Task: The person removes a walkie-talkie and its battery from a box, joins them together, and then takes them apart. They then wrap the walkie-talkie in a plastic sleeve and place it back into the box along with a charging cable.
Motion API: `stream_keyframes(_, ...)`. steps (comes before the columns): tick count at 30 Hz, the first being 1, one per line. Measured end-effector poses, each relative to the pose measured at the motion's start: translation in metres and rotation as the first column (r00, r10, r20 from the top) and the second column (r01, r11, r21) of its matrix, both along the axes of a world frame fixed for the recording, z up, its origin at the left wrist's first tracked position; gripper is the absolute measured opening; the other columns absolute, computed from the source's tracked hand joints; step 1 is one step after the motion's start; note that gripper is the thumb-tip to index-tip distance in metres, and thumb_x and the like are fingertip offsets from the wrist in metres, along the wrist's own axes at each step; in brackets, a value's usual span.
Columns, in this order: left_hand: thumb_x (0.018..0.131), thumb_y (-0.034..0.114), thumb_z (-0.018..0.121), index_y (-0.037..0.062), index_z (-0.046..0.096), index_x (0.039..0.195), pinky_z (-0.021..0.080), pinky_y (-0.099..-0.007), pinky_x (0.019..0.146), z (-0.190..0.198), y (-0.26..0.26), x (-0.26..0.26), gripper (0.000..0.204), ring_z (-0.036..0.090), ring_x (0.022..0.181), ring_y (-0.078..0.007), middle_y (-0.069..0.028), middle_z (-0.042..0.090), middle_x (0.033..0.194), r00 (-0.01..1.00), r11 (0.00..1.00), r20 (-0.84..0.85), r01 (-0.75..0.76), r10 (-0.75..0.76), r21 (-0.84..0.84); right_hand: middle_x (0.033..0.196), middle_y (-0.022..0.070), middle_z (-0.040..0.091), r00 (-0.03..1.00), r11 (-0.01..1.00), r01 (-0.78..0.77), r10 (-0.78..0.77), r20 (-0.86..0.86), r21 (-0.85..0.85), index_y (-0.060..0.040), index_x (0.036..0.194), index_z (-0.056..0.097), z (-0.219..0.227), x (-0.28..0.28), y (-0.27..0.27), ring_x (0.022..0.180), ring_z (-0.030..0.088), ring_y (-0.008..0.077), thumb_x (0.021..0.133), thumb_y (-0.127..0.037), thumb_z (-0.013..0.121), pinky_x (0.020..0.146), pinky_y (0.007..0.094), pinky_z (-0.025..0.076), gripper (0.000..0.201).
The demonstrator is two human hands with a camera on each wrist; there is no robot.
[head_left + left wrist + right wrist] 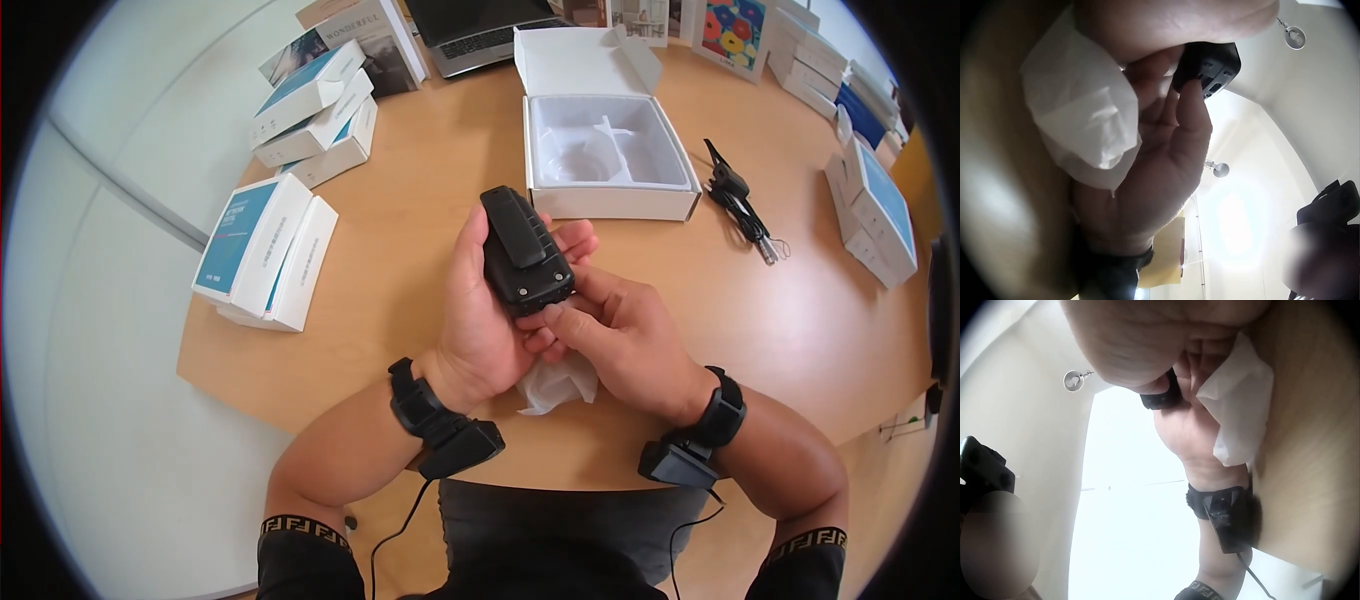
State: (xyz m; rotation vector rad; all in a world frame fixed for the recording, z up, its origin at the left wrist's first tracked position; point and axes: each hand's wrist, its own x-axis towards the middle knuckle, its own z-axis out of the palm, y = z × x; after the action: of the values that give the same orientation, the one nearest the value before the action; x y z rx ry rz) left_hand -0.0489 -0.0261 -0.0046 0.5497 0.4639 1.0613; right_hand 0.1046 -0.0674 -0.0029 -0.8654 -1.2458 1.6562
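A black handheld device with a long clip (515, 228) on its back lies in my left hand (478, 325), thumb along one side and fingers round the other. My right hand (635, 335) pinches its lower end between thumb and fingers. In the left wrist view the right thumb lies by small slots in the end of the device (1225, 65). A crumpled, translucent white wrapper (560, 385) shows below both hands, over the table's near edge. The right wrist view has the device (1163, 397) partly hidden behind the fingers, with the wrapper (1241, 406) beside them.
Beyond the hands stands an open white box (612, 205) with a moulded insert. A coiled black cable (738, 205) lies right of it. White-and-blue boxes are stacked at left (265, 250), far left (315, 115) and right (872, 210). A laptop (485, 45) sits at the back.
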Motion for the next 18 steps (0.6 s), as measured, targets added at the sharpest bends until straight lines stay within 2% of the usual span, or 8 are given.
stream_keyframes(3, 0.100, 0.061, 0.038, 0.0034, 0.056, 0.121, 0.044, -0.0455, 0.108, 0.0013, -0.0009, 0.0006, 0.064, 0.054, 0.127, -0.0330, -0.0200, 0.060, 0.129, 1.000, 0.999, 0.015, -0.006, 0.006, -0.039, 0.104, 0.0071, 0.070, 1.000, 1.000, 0.011, -0.012, -0.023, -0.026, 0.0056, 0.131, 0.055, 0.0002, 0.0014, 0.0003, 0.092, 0.066, 0.0108, 0.098, -0.010, 0.057, 0.084, 0.0259, 0.054, 0.036)
stream_keyframes(5, 0.098, 0.065, 0.041, 0.0090, 0.051, 0.127, 0.054, -0.0388, 0.093, 0.0009, -0.0011, 0.0003, 0.063, 0.056, 0.126, -0.0286, -0.0156, 0.062, 0.127, 1.000, 1.000, -0.014, 0.004, -0.005, -0.013, 0.105, 0.0079, 0.070, 0.997, 0.998, -0.010, 0.005, -0.081, -0.057, 0.0054, 0.132, 0.054, -0.0013, 0.0028, 0.0015, 0.093, 0.066, 0.0109, 0.099, -0.010, 0.057, 0.085, 0.0256, 0.055, 0.037)
stream_keyframes(8, 0.098, 0.065, 0.042, 0.0085, 0.051, 0.127, 0.056, -0.0378, 0.088, 0.0003, -0.0019, 0.0005, 0.064, 0.057, 0.125, -0.0291, -0.0159, 0.062, 0.127, 1.000, 1.000, -0.030, -0.008, 0.009, 0.017, 0.104, 0.0084, 0.069, 0.997, 0.997, -0.009, 0.004, -0.073, -0.075, 0.0058, 0.134, 0.053, 0.0024, 0.0028, 0.0011, 0.094, 0.067, 0.0112, 0.098, -0.008, 0.057, 0.086, 0.0254, 0.055, 0.039)
stream_keyframes(12, 0.096, 0.067, 0.044, 0.0097, 0.054, 0.126, 0.058, -0.0380, 0.083, -0.0016, -0.0025, 0.0017, 0.065, 0.059, 0.123, -0.0295, -0.0166, 0.064, 0.125, 0.999, 0.999, -0.029, -0.033, 0.033, 0.023, 0.102, 0.0082, 0.069, 0.990, 0.994, -0.020, 0.006, -0.139, -0.105, 0.0069, 0.136, 0.051, 0.0019, 0.0018, 0.0032, 0.095, 0.067, 0.0119, 0.097, -0.005, 0.054, 0.087, 0.0254, 0.055, 0.041)
stream_keyframes(15, 0.094, 0.070, 0.046, 0.0100, 0.055, 0.122, 0.058, -0.0381, 0.082, -0.0023, -0.0017, 0.0016, 0.066, 0.060, 0.120, -0.0293, -0.0154, 0.065, 0.120, 1.000, 0.999, 0.011, -0.007, 0.006, 0.045, 0.103, 0.0084, 0.068, 0.993, 0.996, 0.012, -0.022, -0.118, -0.090, 0.0065, 0.137, 0.051, -0.0009, 0.0040, 0.0038, 0.095, 0.066, 0.0121, 0.097, -0.005, 0.053, 0.088, 0.0259, 0.055, 0.041)
stream_keyframes(18, 0.092, 0.073, 0.048, 0.0097, 0.055, 0.116, 0.058, -0.0384, 0.082, -0.0027, -0.0010, 0.0003, 0.068, 0.061, 0.117, -0.0288, -0.0140, 0.067, 0.112, 1.000, 0.996, 0.006, -0.022, 0.022, 0.082, 0.109, 0.0089, 0.068, 0.993, 0.995, -0.007, -0.005, -0.120, -0.099, 0.0049, 0.132, 0.054, -0.0014, 0.0041, 0.0034, 0.101, 0.066, 0.0141, 0.099, -0.007, 0.057, 0.093, 0.0280, 0.054, 0.035)
